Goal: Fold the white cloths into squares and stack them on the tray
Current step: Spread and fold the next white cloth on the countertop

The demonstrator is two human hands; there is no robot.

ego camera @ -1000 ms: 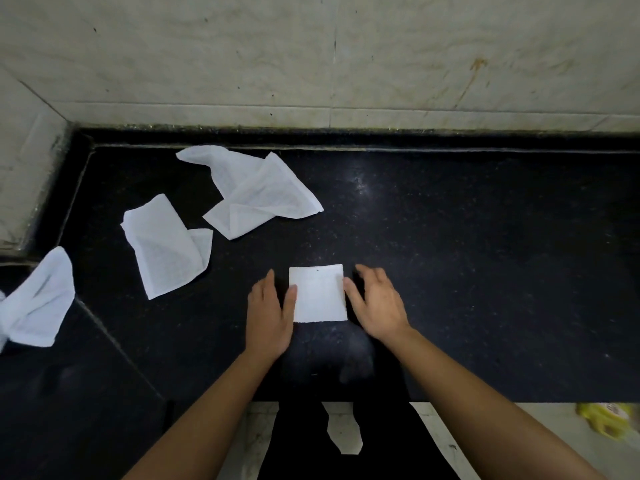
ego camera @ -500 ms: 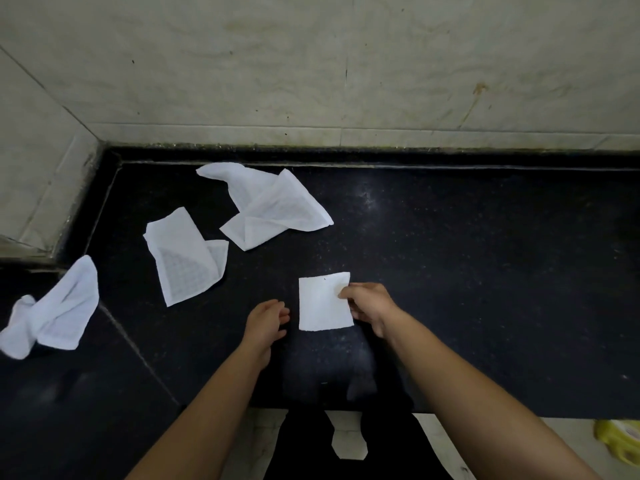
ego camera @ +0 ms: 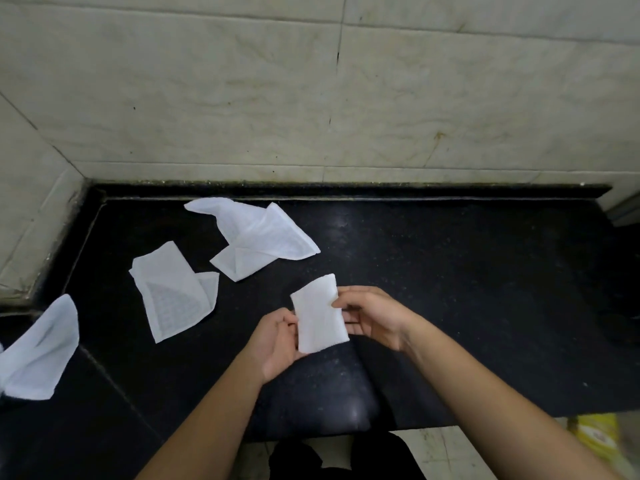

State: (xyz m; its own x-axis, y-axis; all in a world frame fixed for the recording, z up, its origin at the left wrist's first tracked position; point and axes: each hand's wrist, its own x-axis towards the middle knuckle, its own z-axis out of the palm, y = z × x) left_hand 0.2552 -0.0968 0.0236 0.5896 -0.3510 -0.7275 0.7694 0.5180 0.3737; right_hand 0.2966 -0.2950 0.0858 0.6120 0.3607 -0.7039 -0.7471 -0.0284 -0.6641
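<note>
Your left hand (ego camera: pixel 277 344) and right hand (ego camera: pixel 370 317) each pinch a side edge of the folded cloth (ego camera: pixel 320 315), holding it tilted over the black counter (ego camera: pixel 467 289). Beyond, to the left, lie three loose cloths: one crumpled cloth (ego camera: pixel 38 351), one half-folded cloth (ego camera: pixel 176 296) and, nearest the wall, one spread cloth (ego camera: pixel 258 242).

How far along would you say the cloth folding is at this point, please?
Done: one folded cloth is a small neat rectangle. In hand: the left hand and right hand hold it above the counter. Left: three unfolded cloths, the near cloth, back cloth and far-left cloth; no tray is in view.
</note>
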